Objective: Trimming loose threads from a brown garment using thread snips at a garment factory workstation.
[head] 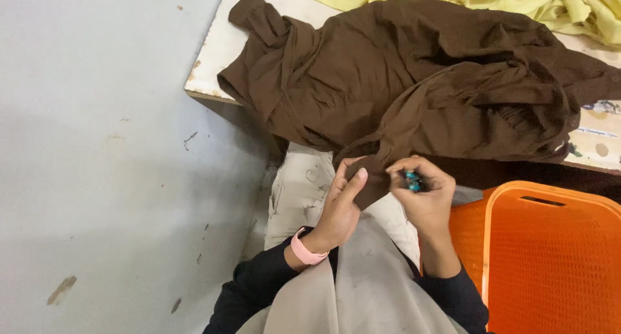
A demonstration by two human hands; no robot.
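The crumpled dark brown fabric garment (pixel 414 81) lies heaped on the worn white table (pixel 223 46), one edge hanging to the lap. The left hand (pixel 339 208) pinches that edge; the right hand (pixel 424 195) is clenched round a small teal-handled tool (pixel 412 180). An orange perforated plastic basket (pixel 556 263) stands just right; pale yellow cloth (pixel 517 0) lies behind.
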